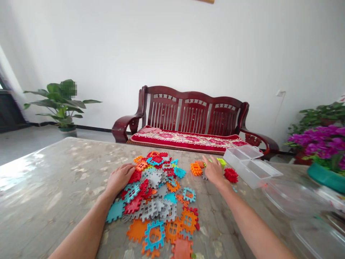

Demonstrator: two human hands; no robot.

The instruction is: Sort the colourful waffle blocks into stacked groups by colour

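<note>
A heap of interlocking plastic tiles with toothed edges, in grey, red, orange and blue, is spread over the table; a grey tile (155, 178) lies near its middle. My left hand (120, 177) rests at the heap's left side, fingers laid flat against a red tile (135, 176). To the right of the heap, my right hand (214, 170) reaches over small sorted groups, its fingers stretched and apart. Beside it are a stack of orange tiles (196, 169) and a stack of red tiles (231, 175). Yellow-green tiles (222, 162) show behind the fingers. Whatever lies under the right palm is hidden.
A clear plastic box (249, 174) with compartments stands right of the stacks. Transparent lids (293, 198) lie nearer me on the table (67, 187). A teal flowerpot (326, 177) with purple flowers stands at the right edge. Behind the table is a wooden bench (194, 104).
</note>
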